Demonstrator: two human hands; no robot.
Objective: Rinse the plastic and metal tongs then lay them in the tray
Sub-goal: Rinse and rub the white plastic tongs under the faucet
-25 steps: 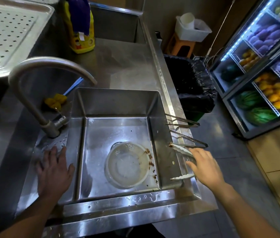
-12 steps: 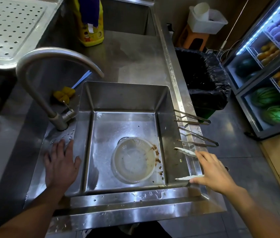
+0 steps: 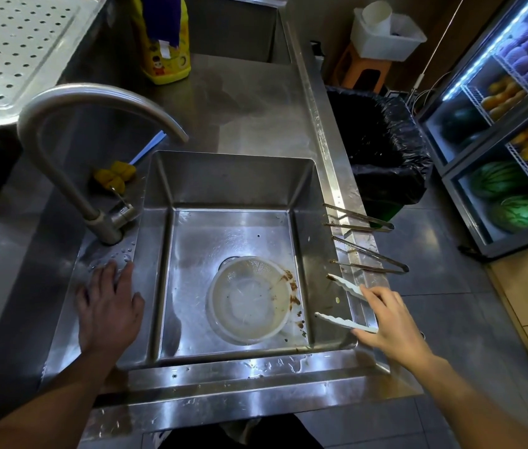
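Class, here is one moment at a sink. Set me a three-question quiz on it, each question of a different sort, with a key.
1. True or false: water is running from the tap.
2. How many pairs of tongs lie across the sink's right rim?
3. The right hand is on: A) the white plastic tongs; B) the nearer metal tongs; C) the strainer.

Key
1. False: no stream shows.
2. Three: two metal, including the far metal tongs, and one plastic.
3. A. The left hand rests flat on the counter by the tap.
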